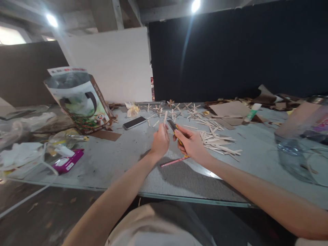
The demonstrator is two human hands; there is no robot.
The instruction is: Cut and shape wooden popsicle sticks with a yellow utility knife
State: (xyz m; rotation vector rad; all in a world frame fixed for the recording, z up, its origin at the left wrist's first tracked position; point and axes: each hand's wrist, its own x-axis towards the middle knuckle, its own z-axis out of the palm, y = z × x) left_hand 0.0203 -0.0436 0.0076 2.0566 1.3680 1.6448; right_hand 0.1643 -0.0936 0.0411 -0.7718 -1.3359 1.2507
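Observation:
My left hand (161, 140) is closed around a flat wooden craft stick (165, 117), whose upper end sticks up past the fingers. In my right hand (191, 141) is a yellow and black utility knife (172, 125), its front end pointing up and left toward the stick. The two hands are close together above the table. Whether the blade touches the stick I cannot tell. Below them a pink pencil (174, 161) lies on the tabletop. To the right of my right hand spreads a loose pile of craft sticks (220, 145).
Crossed stick pieces (176, 108) stand along the back. A phone (134, 123) lies left of my hands. Further left are a printed box (79, 102) and a purple pack (69, 162). On the right are a glue stick (253, 112), cardboard (228, 109) and a clear plastic container (292, 153).

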